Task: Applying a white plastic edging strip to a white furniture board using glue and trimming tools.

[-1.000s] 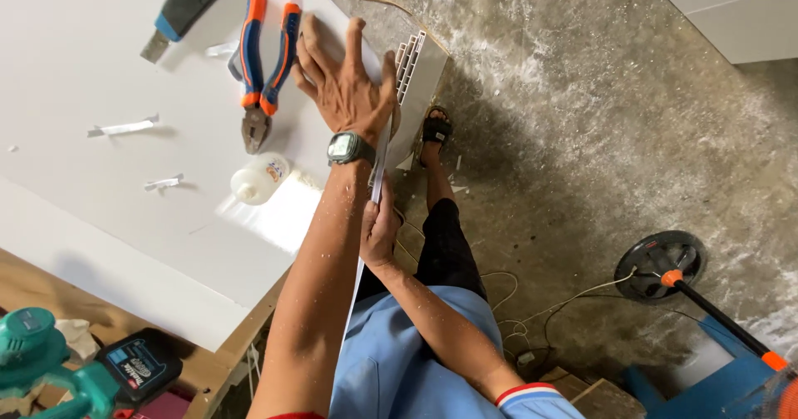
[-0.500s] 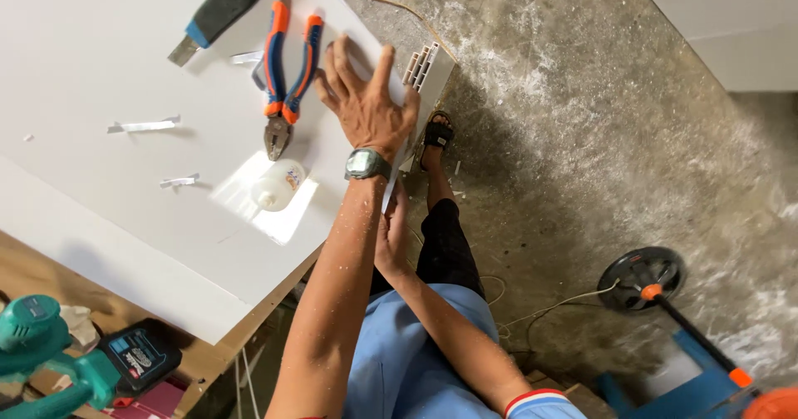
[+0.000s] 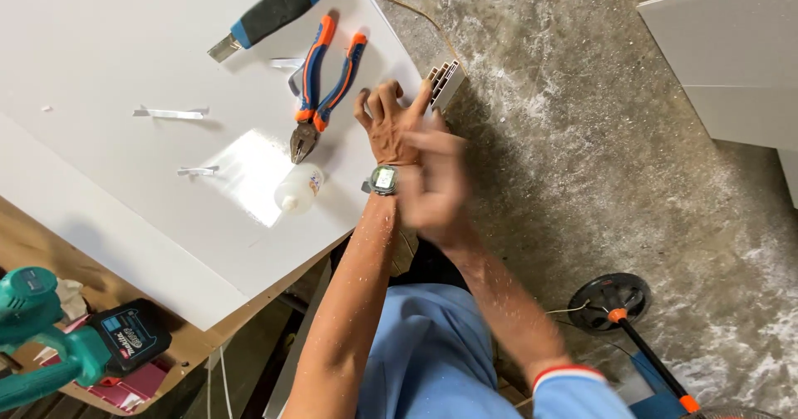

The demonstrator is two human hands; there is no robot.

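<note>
Because my right hand is smeared by blur, I cannot tell its grip; it hovers just over my left wrist. My left hand lies flat, fingers spread, holding nothing, on the white panel beside the orange-handled pliers. The panel's hollow end peeks past my fingertips.

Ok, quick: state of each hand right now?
Left hand: open, fingers spread, flat on the white panel.
Right hand: motion-blurred above the left wrist; cannot tell.

On the white board lie one pair of pliers, one knife, one small bottle and two white strips.
</note>
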